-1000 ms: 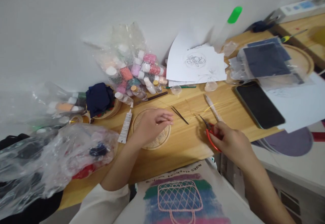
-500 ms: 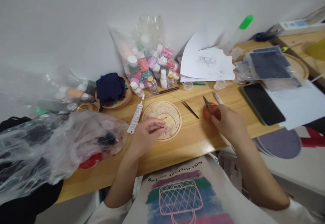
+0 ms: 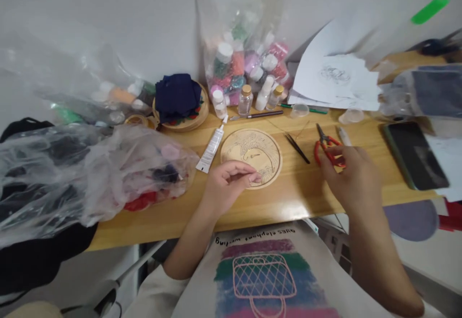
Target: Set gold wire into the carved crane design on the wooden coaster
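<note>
My left hand [image 3: 231, 183] is closed in a pinch over the lower edge of a round wooden disc [image 3: 265, 150] with fine dark line drawings. What its fingertips hold, if anything, is too small to make out. On the right, my right hand [image 3: 352, 178] has its thumb and fingers closed at the red handles of small pliers [image 3: 323, 140], which lie on the table with their dark jaws pointing away from me. Dark tweezers [image 3: 298, 148] lie between the disc and the pliers. A white glue tube [image 3: 211, 149] is left of the disc.
Behind the disc stand small glass bottles [image 3: 245, 101] and a bag of colourful jars [image 3: 234, 63]. A dark-handled tool [image 3: 267, 114] lies before them. Plastic bags [image 3: 108, 169] cover the left side. Paper drawings [image 3: 335, 82] and a phone [image 3: 415, 154] are on the right.
The view has shifted, so the table items appear further right. My right hand stays at the pliers, and my left hand remains pinched by the disc's lower edge.
</note>
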### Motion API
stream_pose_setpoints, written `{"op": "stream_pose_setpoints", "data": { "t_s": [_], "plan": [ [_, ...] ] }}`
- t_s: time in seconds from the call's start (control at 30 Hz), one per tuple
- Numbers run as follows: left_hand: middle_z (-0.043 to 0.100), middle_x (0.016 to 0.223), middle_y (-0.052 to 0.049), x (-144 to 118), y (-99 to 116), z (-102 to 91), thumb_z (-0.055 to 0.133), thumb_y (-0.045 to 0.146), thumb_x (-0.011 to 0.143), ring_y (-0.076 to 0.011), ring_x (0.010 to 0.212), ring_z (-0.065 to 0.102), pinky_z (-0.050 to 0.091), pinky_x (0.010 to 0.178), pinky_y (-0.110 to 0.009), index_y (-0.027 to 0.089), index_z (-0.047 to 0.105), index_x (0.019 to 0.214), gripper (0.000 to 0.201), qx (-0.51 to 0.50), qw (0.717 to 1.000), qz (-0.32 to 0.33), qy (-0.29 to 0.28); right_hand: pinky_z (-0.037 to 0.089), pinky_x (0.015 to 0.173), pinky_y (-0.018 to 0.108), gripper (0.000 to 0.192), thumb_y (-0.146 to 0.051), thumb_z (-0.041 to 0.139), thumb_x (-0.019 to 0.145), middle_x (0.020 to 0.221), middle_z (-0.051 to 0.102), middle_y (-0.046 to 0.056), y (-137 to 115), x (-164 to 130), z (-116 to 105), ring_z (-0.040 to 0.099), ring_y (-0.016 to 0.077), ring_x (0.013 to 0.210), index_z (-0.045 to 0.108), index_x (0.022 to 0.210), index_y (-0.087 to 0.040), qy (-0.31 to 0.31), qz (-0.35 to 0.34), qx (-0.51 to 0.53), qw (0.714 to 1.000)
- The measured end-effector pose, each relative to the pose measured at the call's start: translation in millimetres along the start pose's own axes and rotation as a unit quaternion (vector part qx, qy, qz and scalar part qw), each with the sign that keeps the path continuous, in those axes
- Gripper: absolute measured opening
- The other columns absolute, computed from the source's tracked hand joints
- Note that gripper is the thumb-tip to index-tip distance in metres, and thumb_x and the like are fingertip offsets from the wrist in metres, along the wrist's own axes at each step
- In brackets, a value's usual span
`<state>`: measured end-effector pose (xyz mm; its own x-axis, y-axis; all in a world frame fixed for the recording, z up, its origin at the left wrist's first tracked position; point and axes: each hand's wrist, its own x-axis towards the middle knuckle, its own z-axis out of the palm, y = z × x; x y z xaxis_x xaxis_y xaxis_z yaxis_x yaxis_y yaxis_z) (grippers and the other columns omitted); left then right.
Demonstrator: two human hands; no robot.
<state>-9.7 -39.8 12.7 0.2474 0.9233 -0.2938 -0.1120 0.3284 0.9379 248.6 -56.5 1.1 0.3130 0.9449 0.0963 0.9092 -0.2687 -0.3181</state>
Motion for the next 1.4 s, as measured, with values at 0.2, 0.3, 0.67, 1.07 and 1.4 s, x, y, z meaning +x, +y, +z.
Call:
{"op": "stream_pose_setpoints", "data": {
  "t_s": [0.2, 0.3, 0.67, 1.07, 1.4],
  "plan": [
    [0.078, 0.080, -0.004, -3, 4, 5.5, 0.073, 0.025, 0.077, -0.0163, 0.072, 0.075, 0.059, 0.065, -0.025, 0.017, 0.067, 0.086, 0.014, -0.019, 0.999, -0.023, -0.025, 0.050, 0.064, 0.029, 0.008, -0.026, 0.057, 0.092, 0.080, 0.070, 0.004, -61, -26, -21, 0.064, 0.0161, 0.071, 0.064, 0.090, -0.022, -0.120, -0.234, 0.251, 0.932],
    [0.078, 0.078, -0.003, -5, 6, 7.2, 0.073, 0.024, 0.076, -0.0147, 0.068, 0.074, 0.058, 0.061, -0.022, 0.017, 0.068, 0.088, 0.015, -0.013, 0.999, -0.019, -0.030, 0.050, 0.065, 0.027, 0.008, -0.019, 0.058, 0.091, 0.083, 0.071, 0.003, -79, -28, -23, 0.065, 0.0147, 0.075, 0.064, 0.095, -0.022, -0.150, -0.255, 0.308, 0.904],
    [0.078, 0.080, -0.001, -5, 3, 19.8, 0.074, 0.024, 0.077, -0.0162, 0.080, 0.076, 0.062, 0.075, -0.025, 0.019, 0.066, 0.084, 0.012, -0.067, 0.994, 0.040, 0.081, 0.046, 0.056, 0.024, 0.007, -0.024, 0.066, 0.086, 0.070, 0.065, -0.001, -88, -41, -11, 0.055, 0.0100, 0.059, 0.064, 0.080, -0.021, -0.127, -0.144, 0.392, 0.900],
    [0.077, 0.087, 0.001, -10, 7, 28.2, 0.075, 0.023, 0.079, -0.0156, 0.083, 0.075, 0.062, 0.076, -0.027, 0.023, 0.069, 0.084, 0.008, -0.011, 0.987, 0.087, 0.134, 0.047, 0.057, 0.024, 0.012, -0.025, 0.064, 0.087, 0.066, 0.067, -0.002, -96, -41, -5, 0.056, 0.0101, 0.058, 0.068, 0.077, -0.020, -0.165, -0.027, 0.510, 0.844],
    [0.077, 0.087, 0.004, -13, 3, 23.6, 0.081, 0.026, 0.076, -0.0153, 0.083, 0.075, 0.062, 0.081, -0.030, 0.028, 0.071, 0.083, 0.013, -0.030, 0.987, 0.096, 0.125, 0.048, 0.054, 0.022, 0.015, -0.026, 0.063, 0.089, 0.064, 0.066, -0.002, -95, -40, -8, 0.058, 0.0093, 0.057, 0.069, 0.075, -0.021, -0.197, 0.008, 0.558, 0.806]
  ]
}}
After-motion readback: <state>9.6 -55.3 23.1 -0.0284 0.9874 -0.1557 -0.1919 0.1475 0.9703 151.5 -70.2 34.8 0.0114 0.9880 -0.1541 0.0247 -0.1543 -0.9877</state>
